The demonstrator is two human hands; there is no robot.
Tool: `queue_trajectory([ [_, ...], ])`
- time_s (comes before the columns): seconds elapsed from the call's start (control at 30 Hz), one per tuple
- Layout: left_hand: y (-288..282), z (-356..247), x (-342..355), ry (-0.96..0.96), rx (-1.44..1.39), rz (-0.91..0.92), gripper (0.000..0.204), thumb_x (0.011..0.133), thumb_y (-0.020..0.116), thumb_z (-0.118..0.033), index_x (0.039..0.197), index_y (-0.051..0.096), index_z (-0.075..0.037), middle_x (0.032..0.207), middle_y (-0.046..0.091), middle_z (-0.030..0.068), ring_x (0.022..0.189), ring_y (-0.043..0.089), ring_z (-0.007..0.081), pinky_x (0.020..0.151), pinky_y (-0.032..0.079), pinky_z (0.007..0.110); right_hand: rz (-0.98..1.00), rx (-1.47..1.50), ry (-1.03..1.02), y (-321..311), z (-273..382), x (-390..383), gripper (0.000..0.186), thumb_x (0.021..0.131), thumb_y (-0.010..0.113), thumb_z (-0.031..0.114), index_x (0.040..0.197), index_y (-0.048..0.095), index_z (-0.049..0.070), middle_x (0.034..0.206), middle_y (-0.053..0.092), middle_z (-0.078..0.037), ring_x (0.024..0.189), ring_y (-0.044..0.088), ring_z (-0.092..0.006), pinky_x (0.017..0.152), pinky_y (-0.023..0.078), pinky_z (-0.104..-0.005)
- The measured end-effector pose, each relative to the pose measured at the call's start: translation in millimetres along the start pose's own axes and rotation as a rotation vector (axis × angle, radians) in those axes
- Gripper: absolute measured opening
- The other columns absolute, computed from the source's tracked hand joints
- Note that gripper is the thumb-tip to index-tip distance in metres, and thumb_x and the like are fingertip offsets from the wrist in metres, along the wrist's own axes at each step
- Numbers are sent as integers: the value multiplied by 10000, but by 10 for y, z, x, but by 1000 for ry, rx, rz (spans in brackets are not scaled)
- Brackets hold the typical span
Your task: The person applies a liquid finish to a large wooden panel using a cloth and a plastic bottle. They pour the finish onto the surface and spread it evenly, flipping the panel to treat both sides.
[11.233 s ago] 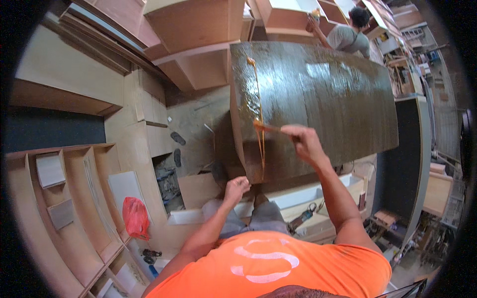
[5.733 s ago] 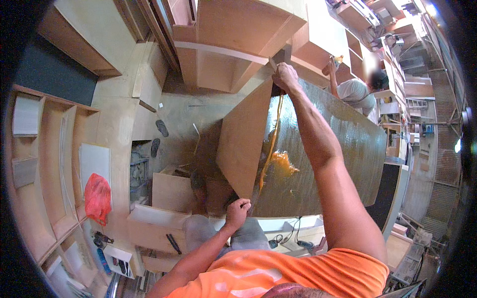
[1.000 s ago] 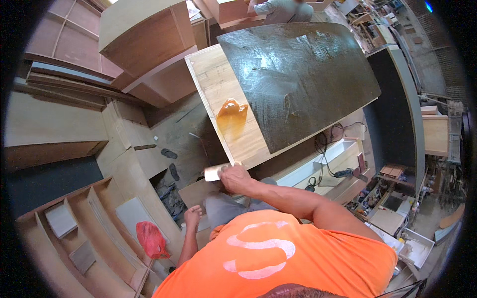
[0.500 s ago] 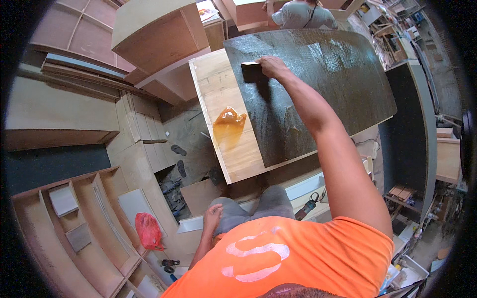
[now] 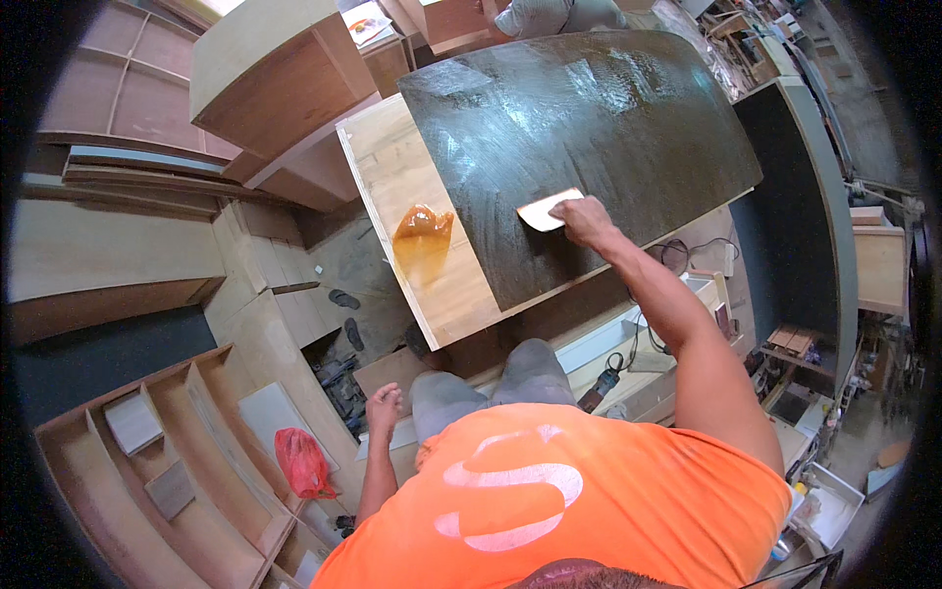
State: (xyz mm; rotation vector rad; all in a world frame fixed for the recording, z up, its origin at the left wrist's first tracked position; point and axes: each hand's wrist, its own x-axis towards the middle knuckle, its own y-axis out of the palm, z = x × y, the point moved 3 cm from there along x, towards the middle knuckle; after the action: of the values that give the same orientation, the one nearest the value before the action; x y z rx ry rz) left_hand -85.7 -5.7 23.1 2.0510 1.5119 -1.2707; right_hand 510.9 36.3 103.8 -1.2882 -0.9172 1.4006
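Observation:
In my right hand (image 5: 586, 222) is a thin, pale, flat spreader (image 5: 547, 212), pinched by one end. Its broad edge rests over a dark sheet (image 5: 677, 167) that is coated with a wet, streaky, shiny film. Left of the sheet, a strip of light wooden board (image 5: 461, 312) shows. On that strip lies a puddle of amber glue (image 5: 422, 234), thick and glossy. My left hand (image 5: 385, 402) hangs beside my left thigh, away from the sheet, fingers curled in with nothing seen in them.
A power tool (image 5: 601, 385) with a cord lies below the board's near edge. Wooden shelving (image 5: 162, 471) and a red plastic bag (image 5: 302, 463) are at lower left. Tall cabinets (image 5: 280, 83) stand at the far left. Another person (image 5: 554, 18) is beyond the sheet.
My right hand has brought the spreader from the sheet's far left toward its near middle, and the spreader's pale face now shows. My left hand has shifted left, off my thigh.

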Motion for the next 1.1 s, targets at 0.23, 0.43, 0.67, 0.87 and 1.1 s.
queue_trajectory([
  [0.23,-451,220,36,-34,3,16,264,952,558,-91,1189,618,7,939,670,46,742,595,100,618,505,248,-8,89,504,94,294,-558,225,780,594,106,988,675,88,1023,679,-139,932,665,-364,787,542,-477],
  [0.43,-938,704,-27,-102,-54,-9,278,906,585,-98,1162,644,-10,904,675,36,709,603,98,602,498,241,69,155,693,176,1155,-281,292,769,632,186,1013,685,34,1057,673,-176,959,675,-363,860,549,-453],
  [0.67,-1370,1051,65,-152,-121,-29,274,896,598,-94,1156,642,-19,878,668,30,688,599,93,558,482,228,156,238,523,451,2409,-205,327,786,650,224,1038,681,19,1060,656,-165,962,680,-343,831,558,-452],
  [0.87,-1416,802,235,-91,-165,7,288,896,588,-74,1170,613,10,869,656,37,650,579,83,518,460,214,185,594,428,597,3080,-111,222,777,603,142,894,692,-24,906,685,-219,854,688,-374,725,544,-458],
  [1.1,-1625,1004,310,-72,-287,-3,269,899,586,-64,1161,608,-8,847,640,23,622,565,82,500,453,214,-215,508,587,-196,1856,-391,235,795,597,150,978,700,46,959,683,-221,908,663,-392,772,516,-483],
])
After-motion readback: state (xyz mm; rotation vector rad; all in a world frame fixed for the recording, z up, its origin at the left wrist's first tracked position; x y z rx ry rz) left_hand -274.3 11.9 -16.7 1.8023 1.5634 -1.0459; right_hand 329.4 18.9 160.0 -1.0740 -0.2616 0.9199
